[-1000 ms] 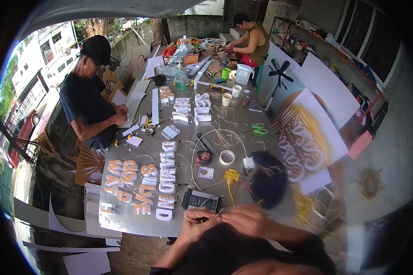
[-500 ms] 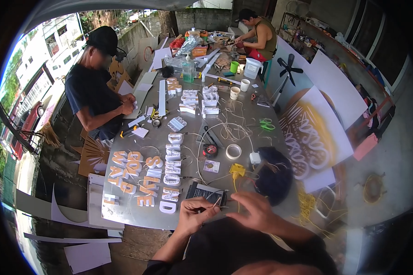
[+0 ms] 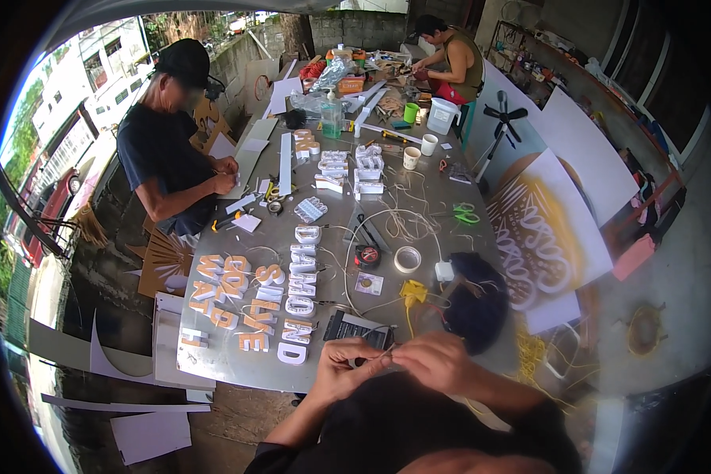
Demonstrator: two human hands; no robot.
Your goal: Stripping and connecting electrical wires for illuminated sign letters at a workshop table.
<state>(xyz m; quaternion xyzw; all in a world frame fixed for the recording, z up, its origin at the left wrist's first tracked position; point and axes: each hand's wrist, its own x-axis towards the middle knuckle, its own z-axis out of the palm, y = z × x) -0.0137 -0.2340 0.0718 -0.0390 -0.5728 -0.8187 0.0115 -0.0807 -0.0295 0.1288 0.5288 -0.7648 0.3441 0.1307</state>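
At the near edge of the metal table, my left hand (image 3: 352, 370) is closed, pinching a thin wire (image 3: 389, 350) between thumb and forefinger. My right hand (image 3: 436, 362) meets it, its fingertips pressed together on the same wire; the fingers partly hide the wire. Just beyond my hands lies a dark box with a light label, like a power supply (image 3: 346, 329). A yellow object (image 3: 412, 293) with a yellow cord sits to its right, beside a white plug adapter (image 3: 444, 271). Rows of block letters (image 3: 301, 272) with white sides lie to the left of the box.
A tape roll (image 3: 408, 259), a tape measure (image 3: 366, 256), green-handled scissors (image 3: 466, 212) and loose white cable lie farther up the table. A dark blue cloth bundle (image 3: 475, 304) is at right. One person (image 3: 166, 150) works at left, another (image 3: 457, 63) at the far end.
My right hand has moved left and closed its fingers at the wire beside my left hand; before, its fingers were apart. The view has shifted slightly.
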